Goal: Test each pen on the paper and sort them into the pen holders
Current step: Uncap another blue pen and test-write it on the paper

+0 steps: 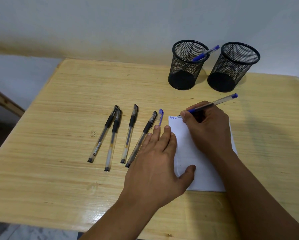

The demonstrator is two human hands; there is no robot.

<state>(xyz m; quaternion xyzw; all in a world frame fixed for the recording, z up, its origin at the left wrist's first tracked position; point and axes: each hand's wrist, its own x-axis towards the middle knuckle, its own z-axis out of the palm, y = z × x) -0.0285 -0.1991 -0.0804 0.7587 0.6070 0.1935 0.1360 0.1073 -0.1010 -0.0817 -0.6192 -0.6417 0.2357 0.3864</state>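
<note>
My right hand (208, 125) grips a blue pen (219, 101) with its tip on the top edge of the white paper (195, 153), beside a few blue letters. My left hand (155, 158) lies flat with fingers spread, pressing the paper's left edge. A blue pen cap (161, 116) lies just left of the paper. Several black pens (129, 134) lie in a row on the table left of my left hand. Two black mesh pen holders stand at the back: the left one (187, 66) has a blue pen (206, 53) in it, the right one (232, 68) looks empty.
The wooden table (58, 101) has its left and near edges in view, with floor beyond. A pale wall runs behind the holders. A small mark (94, 134) is on the tabletop left of the pens.
</note>
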